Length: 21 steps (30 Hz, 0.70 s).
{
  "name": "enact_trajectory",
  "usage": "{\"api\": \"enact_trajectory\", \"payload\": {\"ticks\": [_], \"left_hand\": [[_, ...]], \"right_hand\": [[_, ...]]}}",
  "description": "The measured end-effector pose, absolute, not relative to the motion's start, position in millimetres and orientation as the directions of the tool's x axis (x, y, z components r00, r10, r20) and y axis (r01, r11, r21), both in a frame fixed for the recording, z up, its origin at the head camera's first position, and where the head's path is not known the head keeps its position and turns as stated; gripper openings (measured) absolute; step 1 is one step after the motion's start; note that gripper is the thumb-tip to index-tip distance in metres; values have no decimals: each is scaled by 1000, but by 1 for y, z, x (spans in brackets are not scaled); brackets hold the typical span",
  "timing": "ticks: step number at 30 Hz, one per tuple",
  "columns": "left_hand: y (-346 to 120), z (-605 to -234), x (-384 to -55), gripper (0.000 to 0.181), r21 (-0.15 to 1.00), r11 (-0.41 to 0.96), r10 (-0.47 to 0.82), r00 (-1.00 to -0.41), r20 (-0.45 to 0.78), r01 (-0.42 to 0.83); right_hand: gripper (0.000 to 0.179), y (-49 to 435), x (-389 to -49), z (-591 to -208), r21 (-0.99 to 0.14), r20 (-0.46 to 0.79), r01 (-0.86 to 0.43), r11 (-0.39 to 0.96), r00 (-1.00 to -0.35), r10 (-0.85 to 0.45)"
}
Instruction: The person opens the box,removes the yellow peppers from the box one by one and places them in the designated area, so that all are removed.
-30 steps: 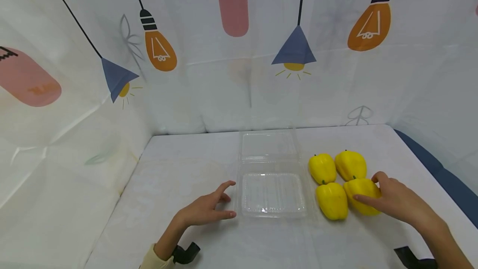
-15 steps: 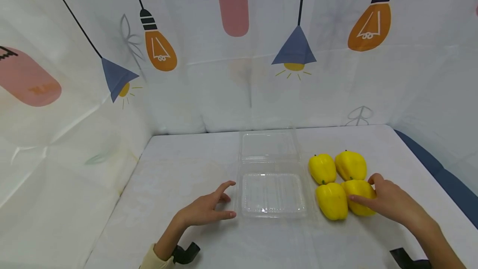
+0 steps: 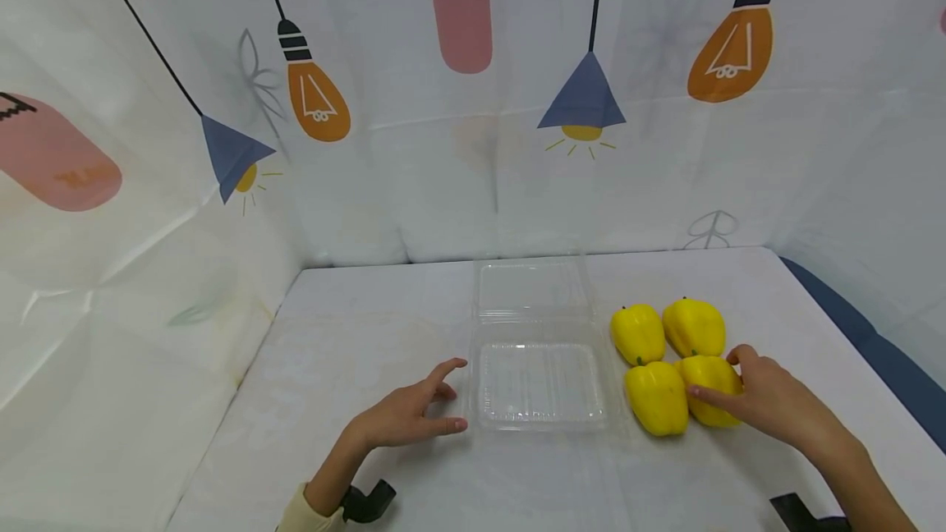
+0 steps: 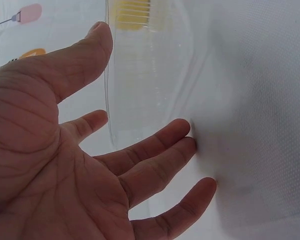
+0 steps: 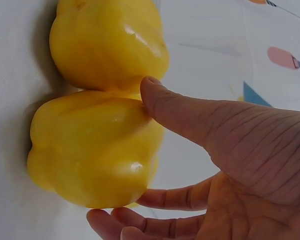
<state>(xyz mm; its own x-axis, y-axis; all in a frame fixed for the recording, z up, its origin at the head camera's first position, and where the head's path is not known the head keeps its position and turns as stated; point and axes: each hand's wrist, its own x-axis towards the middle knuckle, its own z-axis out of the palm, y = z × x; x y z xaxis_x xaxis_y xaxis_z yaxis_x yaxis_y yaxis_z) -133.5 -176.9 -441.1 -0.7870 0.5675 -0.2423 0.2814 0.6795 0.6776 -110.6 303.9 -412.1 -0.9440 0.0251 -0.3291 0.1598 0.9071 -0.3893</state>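
Four-lobed yellow bell peppers lie together right of the clear plastic box. My right hand (image 3: pixel 776 396) is at the near right yellow bell pepper (image 3: pixel 709 401), its thumb on one side and fingers round the other. In the right wrist view the thumb (image 5: pixel 172 107) lies against the pepper (image 5: pixel 90 150), and the fingertips reach under its far side. The pepper still rests on the table. My left hand (image 3: pixel 399 415) has relaxed, spread fingers beside the left edge of the open clear plastic box (image 3: pixel 542 425). In the left wrist view, the fingertips (image 4: pixel 180 127) are close to the box wall.
The box's lid (image 3: pixel 532 286) lies folded back toward the rear. Another bell pepper (image 3: pixel 656 399) sits between the held one and the box, with two more behind. A printed white curtain (image 3: pixel 414 187) stands along the table's back and left edges.
The right hand has shifted slightly left with the near right bell pepper, which now sits closer to its neighbour. The left hand and the box have stayed put.
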Motion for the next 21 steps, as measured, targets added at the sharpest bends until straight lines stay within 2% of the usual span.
{"api": "enact_trajectory", "payload": {"ticks": [12, 21], "left_hand": [[-177, -443, -134, 81, 668, 679, 569, -792, -219, 303], [-175, -447, -134, 83, 656, 685, 567, -797, -207, 317]], "right_hand": [[98, 311, -117, -401, -342, -299, 121, 932, -954, 15], [94, 310, -125, -388, -403, -224, 99, 910, -975, 7]]}}
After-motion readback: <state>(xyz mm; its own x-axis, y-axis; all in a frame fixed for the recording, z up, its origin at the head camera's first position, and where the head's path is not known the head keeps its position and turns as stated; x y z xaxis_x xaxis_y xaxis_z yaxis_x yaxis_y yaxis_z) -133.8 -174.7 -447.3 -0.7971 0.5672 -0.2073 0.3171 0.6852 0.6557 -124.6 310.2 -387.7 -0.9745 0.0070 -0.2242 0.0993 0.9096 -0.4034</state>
